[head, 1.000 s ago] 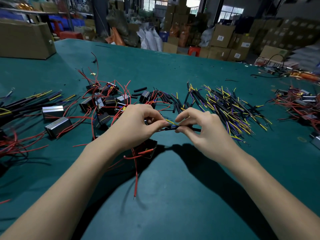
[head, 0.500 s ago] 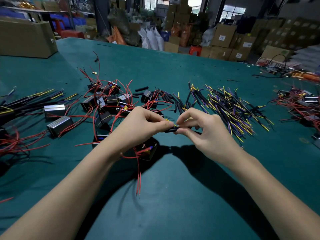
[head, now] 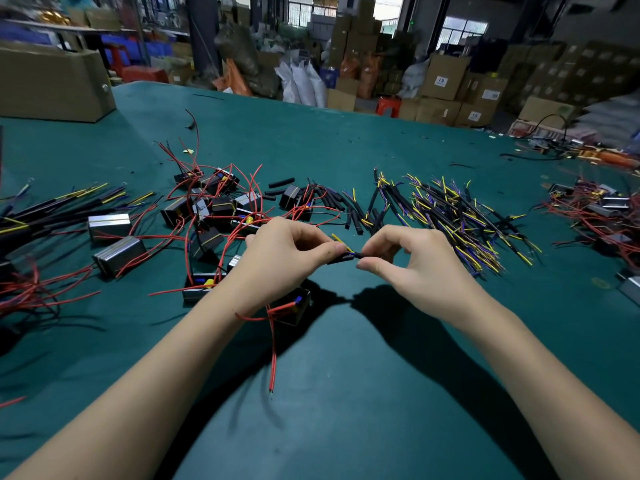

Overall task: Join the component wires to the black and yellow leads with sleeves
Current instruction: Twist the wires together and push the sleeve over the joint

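At the centre of the frame a short black sleeve (head: 341,258) is pinched between the thumb and forefinger of the left hand (head: 277,258), and its right end is met by the fingertips of the right hand (head: 412,265), which are closed on the lead there. A yellow wire tip (head: 337,239) is seen rising from the sleeve just above the left thumb. Below the left wrist a black component (head: 294,306) is seen hanging, with a red wire (head: 273,355) trailing down toward the lower middle of the frame. On the green counter (head: 346,393), a heap of black and yellow leads (head: 460,216) is spread at right of centre, loose black sleeves (head: 332,202) lie in the middle, and components with red wires (head: 214,209) are scattered at left of centre. Cardboard boxes (head: 446,77) are stacked along the top of the frame.
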The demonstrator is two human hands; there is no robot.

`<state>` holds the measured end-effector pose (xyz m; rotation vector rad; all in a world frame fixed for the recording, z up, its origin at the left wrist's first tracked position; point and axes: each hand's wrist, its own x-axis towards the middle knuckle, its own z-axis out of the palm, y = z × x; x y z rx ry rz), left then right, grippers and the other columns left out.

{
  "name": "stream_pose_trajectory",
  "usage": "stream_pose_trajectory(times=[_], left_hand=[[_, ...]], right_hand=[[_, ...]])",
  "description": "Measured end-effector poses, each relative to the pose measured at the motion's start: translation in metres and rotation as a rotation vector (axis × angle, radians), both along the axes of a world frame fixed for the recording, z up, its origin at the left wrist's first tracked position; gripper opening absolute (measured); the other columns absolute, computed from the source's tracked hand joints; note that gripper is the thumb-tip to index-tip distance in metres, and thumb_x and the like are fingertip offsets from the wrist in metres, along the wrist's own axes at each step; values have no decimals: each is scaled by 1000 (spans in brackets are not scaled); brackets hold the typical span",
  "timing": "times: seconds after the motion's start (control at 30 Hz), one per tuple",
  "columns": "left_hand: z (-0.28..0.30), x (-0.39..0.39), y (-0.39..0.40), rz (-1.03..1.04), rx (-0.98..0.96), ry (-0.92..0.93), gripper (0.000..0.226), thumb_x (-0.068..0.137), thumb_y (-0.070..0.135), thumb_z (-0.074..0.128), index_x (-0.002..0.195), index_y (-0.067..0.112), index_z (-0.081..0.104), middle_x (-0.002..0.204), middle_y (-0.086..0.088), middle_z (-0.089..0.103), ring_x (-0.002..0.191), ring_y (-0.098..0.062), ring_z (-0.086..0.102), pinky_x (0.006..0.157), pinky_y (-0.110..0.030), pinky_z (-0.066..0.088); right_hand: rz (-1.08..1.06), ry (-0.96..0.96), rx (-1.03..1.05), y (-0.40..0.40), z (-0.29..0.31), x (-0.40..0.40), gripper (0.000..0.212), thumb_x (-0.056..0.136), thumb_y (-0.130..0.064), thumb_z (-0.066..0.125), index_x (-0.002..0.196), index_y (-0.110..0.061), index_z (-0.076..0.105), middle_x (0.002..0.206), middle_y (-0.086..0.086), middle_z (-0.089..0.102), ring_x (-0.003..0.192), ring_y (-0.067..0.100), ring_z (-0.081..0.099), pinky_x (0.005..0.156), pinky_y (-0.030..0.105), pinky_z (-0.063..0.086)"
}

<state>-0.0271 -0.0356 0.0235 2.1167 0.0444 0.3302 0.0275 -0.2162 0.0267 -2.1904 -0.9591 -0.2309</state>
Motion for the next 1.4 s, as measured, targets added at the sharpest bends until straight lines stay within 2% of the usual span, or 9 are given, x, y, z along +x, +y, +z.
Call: stream_pose_trajectory(times=[0.27, 0.47, 0.6, 0.83, 0.93, 1.07, 1.2, 1.3, 1.4], left_hand=[[0, -2, -4, -15, -6, 2, 15, 83, 31, 71, 72, 21, 75, 71, 2, 73, 77, -15, 63, 98, -55, 41], [-1, -2, -10, 12, 31, -65, 19, 84, 33, 70, 66, 39, 66, 73, 12, 72, 84, -12, 66, 95, -54, 42], [4, -2, 2, 66, -131, -107, 10, 81, 35, 72, 82, 25, 74, 82, 6, 74, 85, -10, 69, 92, -42, 50], [14, 2, 22, 296, -375, -386, 25, 97, 28, 52, 83, 19, 71, 78, 13, 69, 68, 8, 59, 70, -11, 44], [8, 6, 17, 313, -357, -423, 29, 99, 26, 50, 82, 15, 71, 74, 6, 68, 70, -4, 58, 70, -22, 45], [-11, 10, 11, 250, -287, -378, 31, 98, 19, 50, 77, 1, 65, 71, -15, 63, 66, -14, 50, 67, -37, 43], [-16, 8, 7, 280, -166, -426, 19, 94, 8, 52, 78, 10, 62, 81, -7, 59, 76, -19, 53, 75, -25, 43], [-8, 7, 12, 473, -476, -515, 22, 94, -1, 45, 96, 5, 67, 99, -9, 59, 93, -16, 55, 84, -7, 36], [-3, 14, 27, 532, -834, -396, 30, 98, -1, 36, 113, 6, 61, 110, -9, 59, 98, -17, 58, 93, -28, 48]], right_hand=[[8, -53, 5, 2, -4, 1, 5, 79, -11, 75, 77, -11, 71, 67, -5, 65, 69, 12, 56, 67, 12, 39], [35, -26, -68, 12, 1, -7, 43, 82, -13, 72, 122, -17, 57, 83, 0, 64, 73, 21, 54, 77, 23, 41], [-25, -143, -167, 18, 3, -10, 14, 88, -17, 67, 101, -14, 67, 86, -2, 62, 80, 19, 54, 85, 36, 39], [-207, -509, -281, 13, 52, -3, 4, 83, -22, 71, 86, -20, 73, 86, -4, 69, 94, 27, 49, 78, 37, 23], [-279, -617, -228, 13, 89, 2, 7, 80, -20, 74, 87, -17, 74, 92, 0, 68, 94, 29, 48, 75, 33, 19], [-286, -683, -61, 27, 139, 2, 14, 82, -15, 70, 94, -9, 74, 94, 10, 68, 93, 32, 49, 80, 35, 36], [-124, -749, -32, 77, 156, -18, 14, 84, -14, 68, 95, -8, 74, 94, 10, 66, 93, 32, 53, 79, 35, 44], [-49, -768, 50, 116, 159, -31, 14, 84, -13, 67, 96, -8, 74, 94, 8, 66, 92, 27, 55, 74, 31, 44], [7, -676, 182, 145, 165, -41, 16, 82, -13, 68, 97, -11, 74, 92, 3, 66, 87, 19, 57, 71, 26, 44]])
